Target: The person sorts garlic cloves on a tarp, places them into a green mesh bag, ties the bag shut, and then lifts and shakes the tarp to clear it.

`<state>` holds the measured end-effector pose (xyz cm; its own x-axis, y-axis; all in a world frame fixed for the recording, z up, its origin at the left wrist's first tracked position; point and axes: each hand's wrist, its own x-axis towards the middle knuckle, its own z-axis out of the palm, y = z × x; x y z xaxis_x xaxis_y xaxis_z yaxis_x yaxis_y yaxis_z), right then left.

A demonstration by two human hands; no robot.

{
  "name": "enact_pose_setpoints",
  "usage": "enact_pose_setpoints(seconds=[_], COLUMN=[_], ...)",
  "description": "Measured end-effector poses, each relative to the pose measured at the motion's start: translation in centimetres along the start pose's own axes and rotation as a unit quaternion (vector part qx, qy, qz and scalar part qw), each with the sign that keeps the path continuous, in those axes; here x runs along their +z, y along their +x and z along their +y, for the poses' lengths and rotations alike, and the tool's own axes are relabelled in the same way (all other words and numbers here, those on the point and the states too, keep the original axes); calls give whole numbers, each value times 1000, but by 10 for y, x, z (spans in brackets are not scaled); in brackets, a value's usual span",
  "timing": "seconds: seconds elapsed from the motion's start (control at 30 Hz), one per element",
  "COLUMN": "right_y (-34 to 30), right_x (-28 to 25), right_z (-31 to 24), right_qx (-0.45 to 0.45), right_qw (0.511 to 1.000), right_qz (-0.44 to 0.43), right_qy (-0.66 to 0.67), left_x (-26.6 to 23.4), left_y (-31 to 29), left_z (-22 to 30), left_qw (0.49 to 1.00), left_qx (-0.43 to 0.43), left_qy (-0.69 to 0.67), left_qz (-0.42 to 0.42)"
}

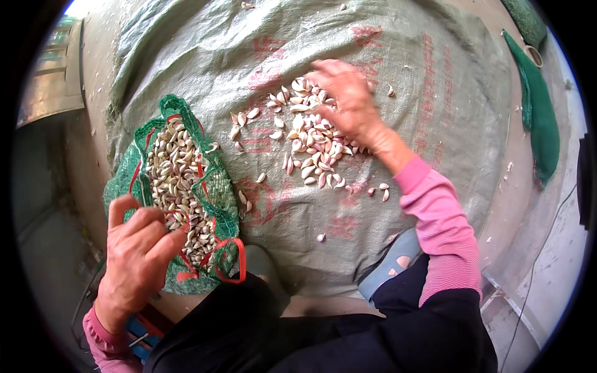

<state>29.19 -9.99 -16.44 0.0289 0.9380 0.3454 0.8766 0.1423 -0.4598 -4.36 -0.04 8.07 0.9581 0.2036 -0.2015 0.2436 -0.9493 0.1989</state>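
Observation:
Loose garlic cloves (317,140) lie in a pile on a flattened woven sack. Over the pile's far right side reaches my right hand (348,99), its fingers stretched out and the thumb apart, slightly blurred. To the left stands a green mesh bag (224,186) with its mouth spread wide, filled with more garlic cloves (180,168). A red drawstring (241,261) loops out at its near edge. My left hand (137,248) is at the bag's near left rim with curled fingers. What the fingertips hold, if anything, is hidden.
The pale woven sack (373,248) with faded red print covers the floor. Several stray cloves are scattered around the pile. My slippered feet (395,258) rest on its near edge. A dark green cloth piece (544,137) lies at the far right, near a thin cable (528,280).

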Motion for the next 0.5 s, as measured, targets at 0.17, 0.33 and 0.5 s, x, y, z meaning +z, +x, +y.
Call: enact_pose_setpoints(seconds=[0.17,0.33,0.5], right_y=[-19,-41,-14], right_x=[19,17,-7], right_z=[-83,-72,-56], right_qx=[-108,-134,-45], right_qw=[989,990,995], right_qz=[-88,-38,-46], right_qy=[51,-37,75], left_x=[-4,-3,-6], left_y=[-21,-34,-47], left_z=[11,14,14], left_qw=[999,992,987], left_qx=[-13,-32,-37], left_qy=[-40,-100,-110], left_qz=[27,73,108])
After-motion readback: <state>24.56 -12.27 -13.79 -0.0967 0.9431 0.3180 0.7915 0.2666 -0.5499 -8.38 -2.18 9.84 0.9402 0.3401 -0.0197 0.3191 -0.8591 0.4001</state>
